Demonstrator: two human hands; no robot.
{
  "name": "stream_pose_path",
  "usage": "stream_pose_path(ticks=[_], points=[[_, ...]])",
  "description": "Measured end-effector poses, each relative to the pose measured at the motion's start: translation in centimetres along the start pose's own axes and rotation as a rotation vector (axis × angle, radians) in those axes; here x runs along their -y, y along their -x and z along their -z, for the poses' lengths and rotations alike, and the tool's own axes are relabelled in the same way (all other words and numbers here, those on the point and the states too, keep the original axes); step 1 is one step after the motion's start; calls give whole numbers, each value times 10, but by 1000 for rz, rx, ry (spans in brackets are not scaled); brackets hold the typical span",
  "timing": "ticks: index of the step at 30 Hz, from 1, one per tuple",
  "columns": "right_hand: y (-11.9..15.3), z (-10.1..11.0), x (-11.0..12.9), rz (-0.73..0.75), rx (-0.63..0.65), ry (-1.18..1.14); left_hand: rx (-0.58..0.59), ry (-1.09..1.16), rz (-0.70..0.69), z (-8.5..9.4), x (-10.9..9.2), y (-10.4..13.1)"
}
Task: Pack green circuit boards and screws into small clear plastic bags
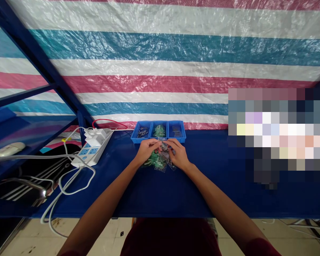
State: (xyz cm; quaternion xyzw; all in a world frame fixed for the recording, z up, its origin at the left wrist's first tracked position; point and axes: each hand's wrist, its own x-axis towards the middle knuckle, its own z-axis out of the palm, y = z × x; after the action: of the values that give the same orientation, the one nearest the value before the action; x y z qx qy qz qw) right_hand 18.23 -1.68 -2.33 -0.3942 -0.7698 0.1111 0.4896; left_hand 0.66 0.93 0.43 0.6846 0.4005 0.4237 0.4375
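My left hand (148, 151) and my right hand (179, 154) meet just in front of the blue bins. Between their pinched fingertips is a small clear plastic bag (164, 145); its contents are too small to make out. Under and around the hands lies a pile of small clear bags (160, 165), some with green pieces inside. Behind them stand three joined blue bins: the left bin (135, 136) has thin dark metal pieces, the middle one (159, 138) green pieces, and the right one (181, 136) small greyish pieces.
On the left of the blue table (165, 199) lies a white power strip (92, 151) with plugged-in adapters (95, 137) and looping white cables (65, 190). A white computer mouse (10, 149) rests on a blue shelf. Striped plastic sheeting (154, 67) hangs behind. The right side is pixelated.
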Motion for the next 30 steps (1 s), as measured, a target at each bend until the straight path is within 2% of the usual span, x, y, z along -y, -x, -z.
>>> stream_pose_path(ticks=[3,6,10,16,22,30], points=[[0,-3,-1,-9,4,2,-9,52,62,-1,-1,0],[-1,-3,1,-18,-47,-18,-12,50,90,-1,-1,1],[-4,0,4,-122,-116,-115,-92,31,-20,1,1,-1],[-4,1,6,-280,-89,-264,-69,-116,-99,2,5,-2],[-4,1,9,-273,-59,-300,-91,-70,-91,3,10,-3],[-5,1,6,-211,-125,-187,-187,-121,-227,4,8,-1]])
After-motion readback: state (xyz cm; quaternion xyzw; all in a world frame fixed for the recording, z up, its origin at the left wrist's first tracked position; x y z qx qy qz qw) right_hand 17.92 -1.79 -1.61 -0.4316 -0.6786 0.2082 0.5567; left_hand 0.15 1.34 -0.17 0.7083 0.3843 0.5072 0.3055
